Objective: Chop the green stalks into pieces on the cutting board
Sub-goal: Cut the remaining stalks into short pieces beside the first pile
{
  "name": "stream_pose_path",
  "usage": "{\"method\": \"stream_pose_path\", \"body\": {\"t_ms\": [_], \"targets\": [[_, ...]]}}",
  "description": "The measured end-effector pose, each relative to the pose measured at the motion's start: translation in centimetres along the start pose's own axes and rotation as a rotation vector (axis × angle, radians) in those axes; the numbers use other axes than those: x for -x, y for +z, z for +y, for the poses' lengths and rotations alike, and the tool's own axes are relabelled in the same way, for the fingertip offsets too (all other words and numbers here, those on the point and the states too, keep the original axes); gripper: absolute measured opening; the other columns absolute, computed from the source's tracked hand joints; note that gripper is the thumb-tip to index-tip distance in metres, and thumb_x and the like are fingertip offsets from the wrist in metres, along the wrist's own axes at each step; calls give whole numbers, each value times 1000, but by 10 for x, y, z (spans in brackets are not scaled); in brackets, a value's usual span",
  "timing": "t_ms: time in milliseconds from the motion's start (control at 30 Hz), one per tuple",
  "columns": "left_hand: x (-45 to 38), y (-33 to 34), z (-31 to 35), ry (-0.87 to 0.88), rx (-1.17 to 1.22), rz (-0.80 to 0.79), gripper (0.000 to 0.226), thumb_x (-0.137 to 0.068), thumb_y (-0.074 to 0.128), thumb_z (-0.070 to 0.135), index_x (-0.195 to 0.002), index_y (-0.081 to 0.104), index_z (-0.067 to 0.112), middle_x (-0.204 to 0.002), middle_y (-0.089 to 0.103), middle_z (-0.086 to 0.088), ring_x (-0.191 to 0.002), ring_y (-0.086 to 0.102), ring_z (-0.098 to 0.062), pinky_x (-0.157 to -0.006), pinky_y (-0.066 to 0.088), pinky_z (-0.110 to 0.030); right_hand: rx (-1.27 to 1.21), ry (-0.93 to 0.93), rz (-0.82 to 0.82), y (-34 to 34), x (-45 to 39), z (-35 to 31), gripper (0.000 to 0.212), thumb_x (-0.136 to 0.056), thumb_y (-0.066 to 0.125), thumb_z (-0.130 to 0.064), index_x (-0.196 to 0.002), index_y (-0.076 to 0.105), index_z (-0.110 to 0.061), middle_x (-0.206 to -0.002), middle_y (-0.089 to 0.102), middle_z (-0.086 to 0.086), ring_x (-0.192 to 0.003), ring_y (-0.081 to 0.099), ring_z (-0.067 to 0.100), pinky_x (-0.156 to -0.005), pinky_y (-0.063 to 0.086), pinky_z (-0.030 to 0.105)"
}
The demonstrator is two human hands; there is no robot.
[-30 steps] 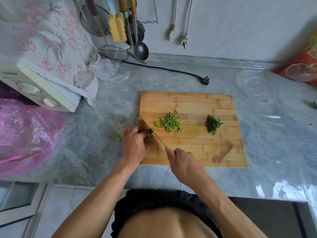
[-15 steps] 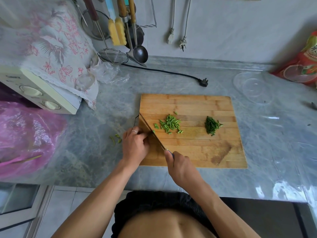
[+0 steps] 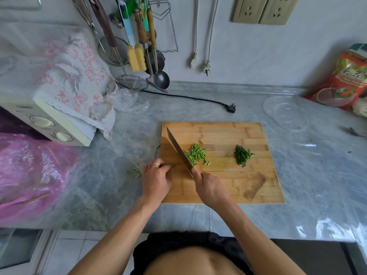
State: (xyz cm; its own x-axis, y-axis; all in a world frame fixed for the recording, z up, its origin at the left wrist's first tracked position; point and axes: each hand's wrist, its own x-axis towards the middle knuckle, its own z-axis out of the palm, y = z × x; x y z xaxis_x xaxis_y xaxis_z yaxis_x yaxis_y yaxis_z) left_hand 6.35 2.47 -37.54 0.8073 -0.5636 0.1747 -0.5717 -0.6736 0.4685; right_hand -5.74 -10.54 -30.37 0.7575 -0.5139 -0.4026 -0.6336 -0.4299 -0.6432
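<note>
A wooden cutting board [image 3: 248, 187] lies on the grey counter. On it sit a pile of light green stalk pieces [image 3: 196, 154] and, further right, a smaller heap of dark green chopped bits [image 3: 242, 155]. My right hand [image 3: 209, 187] grips the handle of a cleaver [image 3: 178, 148], whose blade is tilted and angled across the board's left part, touching the light green pile. My left hand [image 3: 155, 180] rests at the board's left edge with fingers curled, pinching short green stalk ends [image 3: 172, 166] that just peek out.
A few green scraps [image 3: 135, 172] lie on the counter left of the board. A pink plastic bag [image 3: 29, 175] and a cloth-covered appliance [image 3: 49, 120] stand at the left. A clear lid [image 3: 286, 114] and a red packet [image 3: 341, 84] are at the back right. Utensils hang on the wall.
The cleaver has lifted and swung right, against the light green pile, away from my left hand. My left hand has stayed at the board's left edge. The camera has tilted up.
</note>
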Motion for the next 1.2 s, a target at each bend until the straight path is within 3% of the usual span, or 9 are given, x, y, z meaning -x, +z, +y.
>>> {"method": "stream_pose_path", "body": {"t_ms": [200,400,600,700,833,1033,1200], "targets": [[-5,2,-8,46,65,13,16,-85,71,15,-99,78,18,-91,67,1,-85,62,-26,-79,48,-43,-64,-28,47,-7,0,2,59,-100,29,-53,-64,44,-9,-59,51,9,-54,46,24,-54,36,35],[-6,11,-19,49,142,37,11,-86,76,21,-97,79,19,-92,71,4,-86,65,-23,-81,47,-42,-82,-59,-11,-4,17,3,70,-99,27,-56,-80,55,5,-63,54,13,-55,45,21,-52,36,33],[0,13,-17,77,96,99,23,-87,60,25,-96,79,17,-91,69,2,-88,59,-24,-82,43,-37,-16,-94,-31,-1,28,3,58,-100,30,-54,-64,37,-9,-56,41,5,-51,35,19,-52,29,33],[1,15,-14,33,111,100,18,-82,71,13,-96,79,18,-93,70,2,-89,59,-25,-85,40,-35,77,-112,-78,0,32,4,71,-92,13,-69,-75,46,-9,-60,41,1,-53,36,17,-51,30,24],[-1,14,-15,-37,159,71,17,-81,75,10,-94,79,21,-95,71,3,-91,60,-25,-85,45,-43,145,-28,-113,-5,35,0,60,-97,19,-59,-83,51,-12,-69,50,3,-70,50,24,-67,39,30],[0,18,-15,-95,205,70,14,-83,69,26,-91,79,22,-92,71,3,-90,61,-25,-84,45,-45,160,-5,-117,1,37,-3,85,-71,-1,-76,-85,51,-11,-76,53,7,-74,51,26,-70,41,29],[0,17,-12,-113,238,75,21,-84,63,33,-90,79,21,-90,71,4,-89,62,-24,-84,46,-46,156,5,-123,2,37,-3,83,-66,-2,-75,-86,51,-14,-72,49,2,-68,48,22,-69,39,28]]}}
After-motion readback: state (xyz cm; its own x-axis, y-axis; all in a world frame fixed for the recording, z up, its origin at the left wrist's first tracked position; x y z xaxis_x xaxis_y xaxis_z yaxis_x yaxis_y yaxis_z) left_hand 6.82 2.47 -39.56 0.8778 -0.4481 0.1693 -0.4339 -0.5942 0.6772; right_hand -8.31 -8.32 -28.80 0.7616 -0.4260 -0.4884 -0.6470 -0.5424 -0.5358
